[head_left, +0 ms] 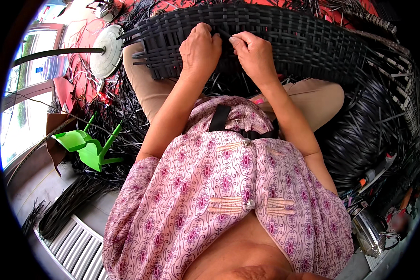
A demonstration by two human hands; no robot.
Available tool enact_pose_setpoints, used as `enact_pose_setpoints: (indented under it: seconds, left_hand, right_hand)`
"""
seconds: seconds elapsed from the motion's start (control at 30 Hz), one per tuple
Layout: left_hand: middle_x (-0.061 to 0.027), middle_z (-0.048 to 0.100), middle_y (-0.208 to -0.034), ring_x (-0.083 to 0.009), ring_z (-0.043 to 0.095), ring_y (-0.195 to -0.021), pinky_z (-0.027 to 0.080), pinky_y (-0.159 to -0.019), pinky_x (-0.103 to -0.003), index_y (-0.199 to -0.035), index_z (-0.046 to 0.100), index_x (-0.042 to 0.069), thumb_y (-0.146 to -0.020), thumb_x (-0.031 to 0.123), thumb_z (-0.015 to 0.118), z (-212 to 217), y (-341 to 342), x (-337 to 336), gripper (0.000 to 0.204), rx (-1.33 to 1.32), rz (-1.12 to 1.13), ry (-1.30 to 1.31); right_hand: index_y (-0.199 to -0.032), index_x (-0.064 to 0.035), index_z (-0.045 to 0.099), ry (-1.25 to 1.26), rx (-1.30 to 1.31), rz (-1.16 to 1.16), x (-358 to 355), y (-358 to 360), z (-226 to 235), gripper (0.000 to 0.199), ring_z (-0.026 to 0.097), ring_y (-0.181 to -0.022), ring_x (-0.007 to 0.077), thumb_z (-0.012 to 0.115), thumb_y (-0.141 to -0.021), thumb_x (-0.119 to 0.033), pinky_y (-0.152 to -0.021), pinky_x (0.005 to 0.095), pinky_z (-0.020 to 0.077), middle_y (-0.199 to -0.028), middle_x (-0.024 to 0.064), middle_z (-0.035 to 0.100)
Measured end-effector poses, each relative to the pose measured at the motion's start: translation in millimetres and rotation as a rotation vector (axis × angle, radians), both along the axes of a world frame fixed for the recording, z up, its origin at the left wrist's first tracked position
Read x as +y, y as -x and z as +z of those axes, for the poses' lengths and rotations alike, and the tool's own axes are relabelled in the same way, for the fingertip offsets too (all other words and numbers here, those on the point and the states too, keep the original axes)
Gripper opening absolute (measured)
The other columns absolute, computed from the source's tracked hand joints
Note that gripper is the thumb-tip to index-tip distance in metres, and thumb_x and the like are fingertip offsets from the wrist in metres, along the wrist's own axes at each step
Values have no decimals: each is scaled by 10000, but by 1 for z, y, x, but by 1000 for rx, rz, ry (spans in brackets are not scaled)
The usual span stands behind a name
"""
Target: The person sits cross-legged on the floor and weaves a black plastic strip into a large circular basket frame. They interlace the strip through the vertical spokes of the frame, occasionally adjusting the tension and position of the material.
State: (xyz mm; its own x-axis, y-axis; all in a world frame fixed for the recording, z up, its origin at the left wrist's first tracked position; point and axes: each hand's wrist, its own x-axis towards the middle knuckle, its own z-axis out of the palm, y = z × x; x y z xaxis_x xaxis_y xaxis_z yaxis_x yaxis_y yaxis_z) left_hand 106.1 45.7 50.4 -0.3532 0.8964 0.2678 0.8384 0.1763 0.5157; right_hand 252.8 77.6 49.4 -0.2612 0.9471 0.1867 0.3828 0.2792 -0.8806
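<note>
A large black woven plastic-strip panel (266,42) lies across the person's lap, mostly woven, with loose ends at its left edge. The left hand (199,50) and right hand (254,53), fingers curled, pinch a thin black strip (223,33) at its middle.

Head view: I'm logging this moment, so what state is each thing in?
Woven black panel: partly woven, loose strand ends at its left edge, resting on the lap.
Left hand: fingers curled, pressing on the panel.
Right hand: pinching a black strand at the panel.
Green plastic stool: tipped over on the floor.
</note>
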Motion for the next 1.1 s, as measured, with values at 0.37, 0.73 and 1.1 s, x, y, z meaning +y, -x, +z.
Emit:
enact_pose_setpoints:
  seconds: [0.37,0.73,1.1]
  left_hand:
    - [-146,688,-921,-354,675,-883,517,-777,-436,-1005,625,9,-825,242,731,-2,1,-3,313,-126,9,9]
    - [-173,697,-910,-373,675,-900,519,-797,-452,-969,645,4,-825,199,635,4,-1,1,243,-147,32,50]
    - [-205,693,-991,-388,665,-947,519,-835,-455,-1019,652,-7,-845,193,613,-11,5,0,269,-160,-25,-44]
  right_hand:
    - [-884,-30,729,-11,-73,-3,1,3,3,190,689,-752,384,657,-901,-205,-687,432,552,-776,200,691]
    - [-950,-2,730,-43,-194,18,6,4,0,214,690,-650,221,648,-920,-197,-630,334,530,-724,120,706]
    - [-935,-75,739,-167,-309,80,13,9,7,167,683,-750,355,652,-893,-211,-679,417,537,-805,157,704]
